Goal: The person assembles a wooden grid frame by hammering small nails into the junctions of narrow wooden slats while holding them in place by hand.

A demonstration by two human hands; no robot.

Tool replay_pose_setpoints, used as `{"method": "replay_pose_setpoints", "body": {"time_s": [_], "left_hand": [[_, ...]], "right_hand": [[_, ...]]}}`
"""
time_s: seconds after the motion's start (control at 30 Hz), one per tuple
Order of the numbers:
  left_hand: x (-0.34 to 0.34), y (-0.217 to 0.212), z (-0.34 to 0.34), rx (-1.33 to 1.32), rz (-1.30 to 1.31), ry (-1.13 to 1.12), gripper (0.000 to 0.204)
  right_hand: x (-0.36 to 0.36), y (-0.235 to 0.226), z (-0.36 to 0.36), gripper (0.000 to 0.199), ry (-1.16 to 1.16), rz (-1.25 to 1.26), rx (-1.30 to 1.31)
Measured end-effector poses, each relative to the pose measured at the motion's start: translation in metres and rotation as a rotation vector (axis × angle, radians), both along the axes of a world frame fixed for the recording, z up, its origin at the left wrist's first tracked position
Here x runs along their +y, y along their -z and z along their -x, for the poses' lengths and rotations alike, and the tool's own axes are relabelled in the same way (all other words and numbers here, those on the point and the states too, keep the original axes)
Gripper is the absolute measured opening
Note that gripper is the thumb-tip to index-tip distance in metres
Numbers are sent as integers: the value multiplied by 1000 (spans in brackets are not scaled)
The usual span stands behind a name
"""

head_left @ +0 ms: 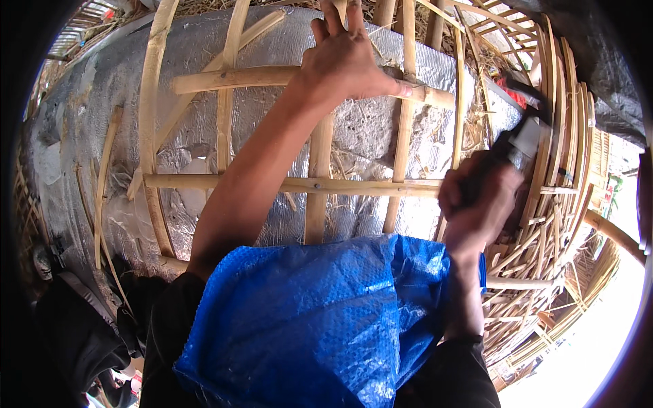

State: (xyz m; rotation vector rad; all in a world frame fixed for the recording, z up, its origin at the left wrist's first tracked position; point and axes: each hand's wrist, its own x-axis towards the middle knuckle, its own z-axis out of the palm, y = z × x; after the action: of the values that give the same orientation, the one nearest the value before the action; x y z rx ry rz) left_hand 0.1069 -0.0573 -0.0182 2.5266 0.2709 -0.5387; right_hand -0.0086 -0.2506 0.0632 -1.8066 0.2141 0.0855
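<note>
My left hand (340, 58) reaches to the far side of a lattice of bamboo slats. Its fingers hold the upper end of an upright bamboo slat (319, 146), and the thumb stretches along a crosswise slat (238, 79). My right hand (484, 194), smeared by motion, is closed round the black grip of a hammer (522, 139). The hammer's dark head is raised at the right, apart from the lattice. A nail head shows where the upright slat meets the nearer crosspiece (367, 187).
A silvery foil sheet (81, 149) lies under the lattice. Blue woven plastic (306, 319) covers my lap. Thin bamboo strips (524, 306) are heaped at the right, beside upright slats (564, 122). A black bag-like item (75, 333) lies at the lower left.
</note>
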Motion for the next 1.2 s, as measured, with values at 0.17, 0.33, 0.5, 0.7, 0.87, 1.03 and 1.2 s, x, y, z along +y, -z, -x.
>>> {"method": "replay_pose_setpoints", "body": {"time_s": [0.17, 0.33, 0.5, 0.7, 0.87, 1.03, 1.2], "left_hand": [[9, -19, 10, -16, 270, -5, 161], [9, -28, 11, 71, 234, -42, 157], [4, -9, 7, -72, 184, -12, 151], [15, -48, 17, 48, 363, -36, 148], [0, -74, 6, 140, 182, -61, 153], [9, -11, 4, -107, -41, 18, 154], [11, -58, 34, -105, 363, -22, 144]], "right_hand": [[-6, -9, -6, 56, -45, 101, 148], [-3, 9, -9, 62, -93, 106, 187], [1, -20, -2, 66, -161, -81, 4], [-2, 5, -10, 60, -35, 109, 215], [-1, 7, -10, 62, 62, -24, 160], [9, -11, -2, 57, -100, 41, -105], [-2, 11, -12, 54, -132, 487, 147]]}}
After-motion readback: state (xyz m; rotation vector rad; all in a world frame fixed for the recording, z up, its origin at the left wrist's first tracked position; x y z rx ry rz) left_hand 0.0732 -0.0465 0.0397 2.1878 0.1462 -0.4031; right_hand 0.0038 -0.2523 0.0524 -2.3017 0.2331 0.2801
